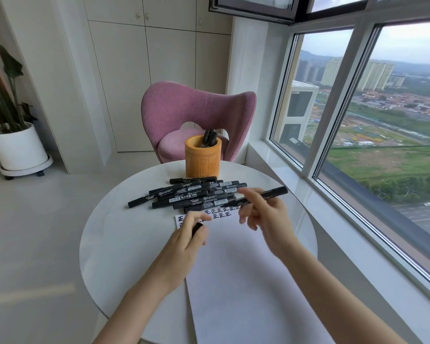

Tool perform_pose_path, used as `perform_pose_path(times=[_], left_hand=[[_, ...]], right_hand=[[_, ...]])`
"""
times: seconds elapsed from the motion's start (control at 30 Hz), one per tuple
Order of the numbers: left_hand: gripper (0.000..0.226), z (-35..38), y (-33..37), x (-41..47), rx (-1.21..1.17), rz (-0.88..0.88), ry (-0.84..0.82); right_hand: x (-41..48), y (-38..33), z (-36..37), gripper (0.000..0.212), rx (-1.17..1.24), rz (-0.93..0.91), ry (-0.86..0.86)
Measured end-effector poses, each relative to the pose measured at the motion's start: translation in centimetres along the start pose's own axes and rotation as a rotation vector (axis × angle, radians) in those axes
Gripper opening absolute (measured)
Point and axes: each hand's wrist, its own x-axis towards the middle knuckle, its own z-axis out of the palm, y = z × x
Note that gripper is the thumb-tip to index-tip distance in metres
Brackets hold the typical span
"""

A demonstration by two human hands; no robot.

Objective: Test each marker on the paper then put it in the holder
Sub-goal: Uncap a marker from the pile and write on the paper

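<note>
Marker in hand: slim black plastic marker [273, 193], raised over the far end of the paper, lying nearly level, one end toward the window.
Right grip: right grip [265, 214] pinching that marker near its middle with curled fingers.
Left grip: left grip [188, 235] curled round a small black piece [197, 228], probably the cap, above the paper's far left corner.
Paper: white sheet of paper [233, 269] flat on the desk, bold black test characters [220, 214] along its far edge, blank below.
Holder: orange-brown carved cylindrical holder [202, 160], upright at the far side of the round white desk [114, 232], a few black markers [209, 137] standing inside.
Done: apparently several markers tested and stowed.
Left: heap of black markers [191, 197] lying between paper and holder, seemingly untested; also this one's stroke, capping and stowing.
Hard to make out: tip end blurred; some characters covered by hands and heap; number in the holder unclear.
</note>
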Motion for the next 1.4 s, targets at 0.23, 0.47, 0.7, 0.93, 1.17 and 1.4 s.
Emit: perform_pose_path(times=[0.23,0.47,0.7,0.93,1.17,1.4], left_hand=[[0.017,1.0,-0.3,-0.2,-0.004,0.025,0.037],[0.022,1.2,-0.4,-0.6,0.019,-0.014,0.017],[0.021,1.2,-0.1,-0.8,0.023,-0.042,0.021],[0.019,1.2,-0.2,-0.7,0.034,-0.045,0.043],[0.014,1.3,0.1,-0.7,0.023,-0.046,0.047],[0.012,1.3,0.1,-0.7,0.035,-0.044,0.044]], right_hand=[[2.7,0.4,-2.3,0.026,-0.188,0.137,0.167],[4.7,2.1,-0.9,0.055,-0.267,0.082,0.215],[4.9,3.6,-0.7,0.037,-0.436,-0.012,0.249],[4.9,3.8,-0.7,0.022,-0.479,-0.027,0.284],[5.0,4.0,-0.5,0.023,-0.474,-0.024,0.270],[5.0,4.1,-0.6,0.023,-0.484,-0.024,0.267]])
